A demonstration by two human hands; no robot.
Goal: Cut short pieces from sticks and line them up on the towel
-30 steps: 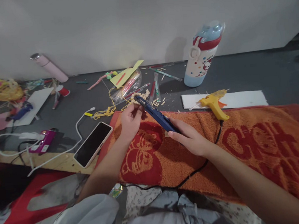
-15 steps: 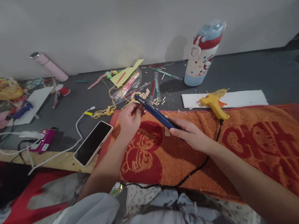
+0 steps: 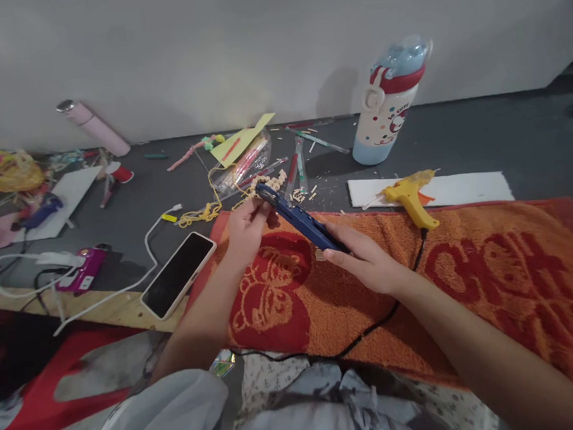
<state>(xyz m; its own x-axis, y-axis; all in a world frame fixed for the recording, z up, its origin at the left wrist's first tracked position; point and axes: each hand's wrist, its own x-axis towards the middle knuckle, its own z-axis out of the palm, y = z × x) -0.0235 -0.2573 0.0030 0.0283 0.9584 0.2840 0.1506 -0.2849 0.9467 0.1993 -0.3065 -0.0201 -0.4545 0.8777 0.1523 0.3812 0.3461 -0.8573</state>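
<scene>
My right hand [image 3: 365, 261] grips the handles of a blue cutting tool [image 3: 294, 215], whose tip points up and left. My left hand [image 3: 245, 230] is closed in a pinch right at that tip, holding something small that I cannot make out. Just beyond the tip lie a pale beaded piece [image 3: 266, 180] and loose yellow string [image 3: 201, 214]. Both hands hover over an orange and red towel [image 3: 472, 272] spread on the dark floor.
A yellow glue gun [image 3: 410, 197] rests on a white sheet [image 3: 465, 189], its black cord crossing the towel. A water bottle [image 3: 387, 106] stands behind. A phone [image 3: 178, 275] with a white cable lies left. Small offcuts, sticks and a pink tube [image 3: 93, 129] litter the floor.
Both hands have stayed over the towel with only slight shifts. The blue tool's handles have closed a little and reopened in my right hand.
</scene>
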